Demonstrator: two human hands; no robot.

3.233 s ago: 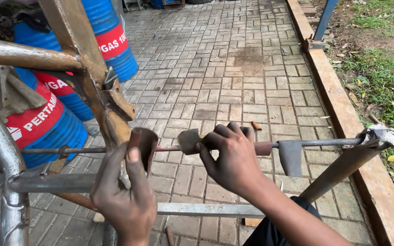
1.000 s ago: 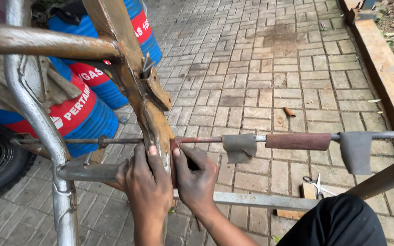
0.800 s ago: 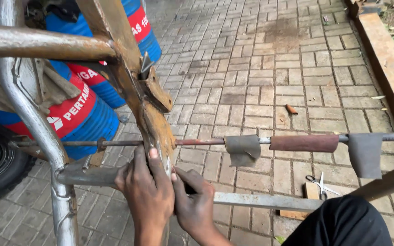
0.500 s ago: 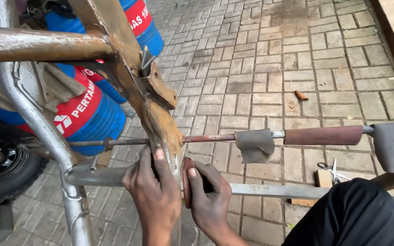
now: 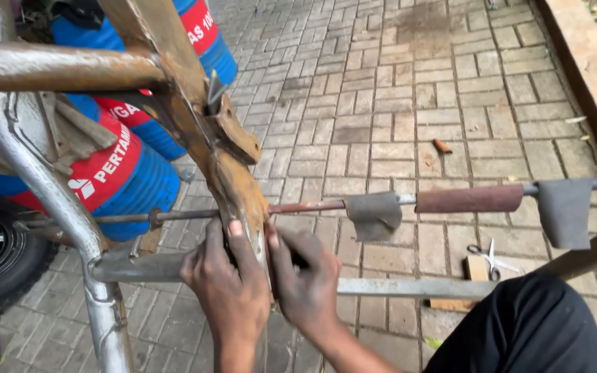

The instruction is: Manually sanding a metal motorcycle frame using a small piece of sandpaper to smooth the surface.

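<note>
Both hands clasp the rusty bar (image 5: pixel 233 183) low down, just under the thin rod (image 5: pixel 305 206) crossing it — the left hand (image 5: pixel 228 293) wraps it, the right hand (image 5: pixel 305 287) seems pinched against its edge, though blur hides the fingertips. The bar looks heavy, stiff, rough with flaking rust — best gripped on its flat faces, clear of the sharp edges.

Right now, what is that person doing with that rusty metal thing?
A person is pressing both bare hands against a rusty bar of a metal frame. The left hand wraps it from one side and the right hand from the other, close together. A thin rod with grey rubber flaps runs across just above them. Blue and red drums stand behind, and scissors lie on the brick paving.
</note>
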